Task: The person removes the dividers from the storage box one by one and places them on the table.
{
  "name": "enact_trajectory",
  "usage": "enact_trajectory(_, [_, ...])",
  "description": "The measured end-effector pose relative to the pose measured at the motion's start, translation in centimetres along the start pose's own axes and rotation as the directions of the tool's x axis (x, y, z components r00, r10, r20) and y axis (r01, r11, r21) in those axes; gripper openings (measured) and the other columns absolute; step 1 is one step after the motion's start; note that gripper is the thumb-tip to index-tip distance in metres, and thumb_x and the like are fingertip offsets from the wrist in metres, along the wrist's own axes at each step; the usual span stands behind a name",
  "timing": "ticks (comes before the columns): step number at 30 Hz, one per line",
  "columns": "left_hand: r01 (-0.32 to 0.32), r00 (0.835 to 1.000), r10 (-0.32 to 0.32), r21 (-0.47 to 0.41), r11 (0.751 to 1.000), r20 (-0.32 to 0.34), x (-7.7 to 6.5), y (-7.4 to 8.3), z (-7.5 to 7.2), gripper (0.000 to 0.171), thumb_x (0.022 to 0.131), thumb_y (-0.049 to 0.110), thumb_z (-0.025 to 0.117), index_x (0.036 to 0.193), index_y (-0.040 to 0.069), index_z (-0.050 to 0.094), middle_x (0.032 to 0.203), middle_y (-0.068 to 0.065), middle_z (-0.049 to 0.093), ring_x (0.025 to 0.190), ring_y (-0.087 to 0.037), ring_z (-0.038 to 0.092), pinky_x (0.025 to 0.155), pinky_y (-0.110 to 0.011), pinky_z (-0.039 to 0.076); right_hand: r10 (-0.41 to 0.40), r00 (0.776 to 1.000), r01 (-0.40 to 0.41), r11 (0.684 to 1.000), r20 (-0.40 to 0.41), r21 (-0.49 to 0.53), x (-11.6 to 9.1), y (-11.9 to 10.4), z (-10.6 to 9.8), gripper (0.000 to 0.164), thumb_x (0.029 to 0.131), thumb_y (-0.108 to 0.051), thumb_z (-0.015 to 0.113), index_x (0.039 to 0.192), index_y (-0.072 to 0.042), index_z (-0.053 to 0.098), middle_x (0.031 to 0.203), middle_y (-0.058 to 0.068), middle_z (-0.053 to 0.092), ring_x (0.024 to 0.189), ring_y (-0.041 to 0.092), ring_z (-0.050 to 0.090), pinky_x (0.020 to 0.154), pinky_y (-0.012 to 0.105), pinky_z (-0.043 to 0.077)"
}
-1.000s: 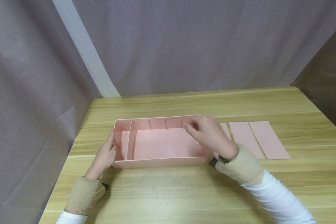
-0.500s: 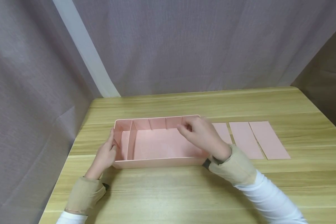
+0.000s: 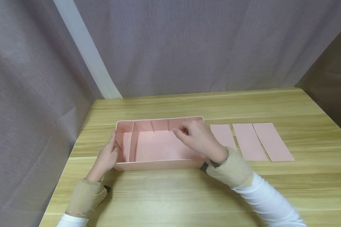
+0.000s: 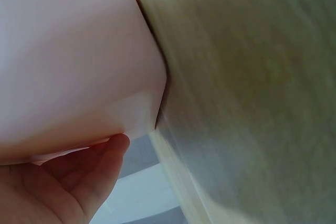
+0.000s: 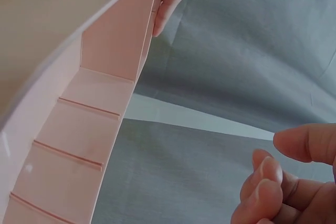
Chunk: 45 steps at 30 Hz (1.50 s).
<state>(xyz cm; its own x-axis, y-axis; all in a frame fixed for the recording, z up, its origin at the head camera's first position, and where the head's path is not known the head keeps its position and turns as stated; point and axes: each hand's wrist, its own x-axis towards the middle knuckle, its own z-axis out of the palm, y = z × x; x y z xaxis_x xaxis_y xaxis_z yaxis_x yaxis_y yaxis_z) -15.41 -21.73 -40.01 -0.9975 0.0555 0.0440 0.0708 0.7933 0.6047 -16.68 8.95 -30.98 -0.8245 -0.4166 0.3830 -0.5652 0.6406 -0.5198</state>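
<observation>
A long pink tray-like box [image 3: 159,164] rests on the table, with a divider [image 3: 133,142] standing upright across it near its left end. My left hand [image 3: 105,156] holds the box's left end wall; in the left wrist view its fingertips [image 4: 121,142] lie against the outside of that wall. Above the right part of the box hovers my right hand [image 3: 200,137]. Its fingers are loosely curled, and the right wrist view shows a gap between thumb and fingers with nothing in it. Thin ridges [image 5: 68,156] line the box's inner long wall.
To the right of the box three flat pink panels lie side by side: a near one [image 3: 223,134] partly behind my right arm, a middle one [image 3: 248,142] and a far-right one [image 3: 273,142]. Grey curtains [image 3: 187,47] hang behind the wooden table [image 3: 164,195].
My right hand has moved left over the box, and more of the nearest panel now shows. The left hand, box, divider and panels have stayed where they were.
</observation>
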Motion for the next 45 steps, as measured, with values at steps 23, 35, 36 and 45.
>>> enact_trajectory(23, [-0.002,1.000,0.002,0.000,1.000,0.001,0.1,0.1,-0.1,0.060,0.090,0.007,0.032,0.143,0.004,0.005,0.107,-0.032,0.052,0.088,-0.036,0.049,0.084,-0.055,0.040,0.076,0.992,-0.086,0.992,0.105,0.090,0.9,-0.9,3.4,0.036,0.085,-0.022,0.054,0.054,-0.014,0.038,0.051,-0.007,0.030,0.050,0.009,0.029,0.050,0.026,0.026])
enact_trajectory(35, [0.001,1.000,-0.001,0.005,1.000,-0.004,0.0,0.1,-0.1,0.060,0.090,0.007,0.033,0.144,0.004,0.006,0.093,-0.025,0.054,0.085,-0.035,0.049,0.083,-0.053,0.041,0.094,0.987,-0.104,0.992,0.132,0.066,1.0,-1.5,4.8,0.036,0.085,-0.025,0.055,0.053,-0.015,0.041,0.050,-0.007,0.030,0.048,0.009,0.030,0.049,0.026,0.026])
enact_trajectory(36, [0.000,1.000,0.000,0.007,1.000,-0.005,0.1,0.1,-0.1,0.060,0.090,0.007,0.033,0.143,0.004,0.006,0.091,-0.024,0.054,0.084,-0.035,0.049,0.082,-0.053,0.041,0.098,0.986,-0.107,0.992,0.134,0.067,1.0,-1.5,4.9,0.036,0.085,-0.025,0.055,0.053,-0.015,0.040,0.049,-0.008,0.029,0.048,0.009,0.029,0.049,0.025,0.026])
enact_trajectory(45, [0.006,1.000,-0.006,0.009,1.000,-0.004,0.0,0.1,-0.1,0.059,0.090,0.008,0.032,0.144,0.005,0.006,0.085,-0.019,0.053,0.084,-0.034,0.049,0.081,-0.052,0.042,0.112,0.980,-0.128,0.988,0.167,0.089,1.1,-2.4,5.9,0.036,0.085,-0.025,0.054,0.054,-0.014,0.038,0.051,-0.007,0.028,0.049,0.009,0.026,0.050,0.025,0.024])
